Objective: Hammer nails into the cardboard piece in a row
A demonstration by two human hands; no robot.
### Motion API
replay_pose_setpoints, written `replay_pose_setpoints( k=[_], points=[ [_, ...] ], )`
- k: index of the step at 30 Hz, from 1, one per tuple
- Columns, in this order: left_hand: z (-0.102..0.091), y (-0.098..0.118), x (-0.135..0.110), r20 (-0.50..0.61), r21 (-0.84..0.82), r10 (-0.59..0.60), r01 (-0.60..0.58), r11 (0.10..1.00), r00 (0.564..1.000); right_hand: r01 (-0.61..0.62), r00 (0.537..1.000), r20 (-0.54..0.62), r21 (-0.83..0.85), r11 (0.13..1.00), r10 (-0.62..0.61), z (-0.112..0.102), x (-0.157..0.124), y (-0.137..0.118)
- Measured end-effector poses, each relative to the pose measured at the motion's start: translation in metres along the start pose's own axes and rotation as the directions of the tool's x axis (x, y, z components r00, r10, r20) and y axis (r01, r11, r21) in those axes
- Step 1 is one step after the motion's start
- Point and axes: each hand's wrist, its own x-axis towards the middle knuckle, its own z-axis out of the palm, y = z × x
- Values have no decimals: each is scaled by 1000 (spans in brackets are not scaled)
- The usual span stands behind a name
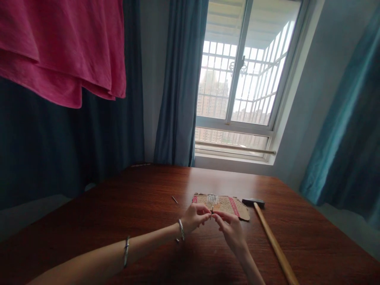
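Tabletop [142,213] widely surrounds cardboard [242,213]; by its near edge, left hand [193,217] and right hand [233,230] pinch a small piece [211,212].

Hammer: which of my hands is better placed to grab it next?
Probably your right hand: the hammer lies to its right, while your left hand would have to reach across. Both hands pinch a small dark piece, so the right may need to let go first.
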Motion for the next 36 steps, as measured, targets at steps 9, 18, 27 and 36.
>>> replay_pose_setpoints(
  k=[9,18,27,36],
  points=[
    [10,5,-4,-24,119,188,-183,976,982,45,999,-2,-58,997,-45,-1,3,7],
    [-11,-20,62,-300,-30,116,-130,991,947,7,990,-143,-90,996,-20,-26,84,60],
    [7,-50,123,-302,-416,-76,-60,908,950,90,988,-108,-167,982,-110,-11,118,93],
    [16,-57,131,-246,-510,-117,-26,860,962,115,987,-80,-255,960,-139,-10,117,104]
  ],
)
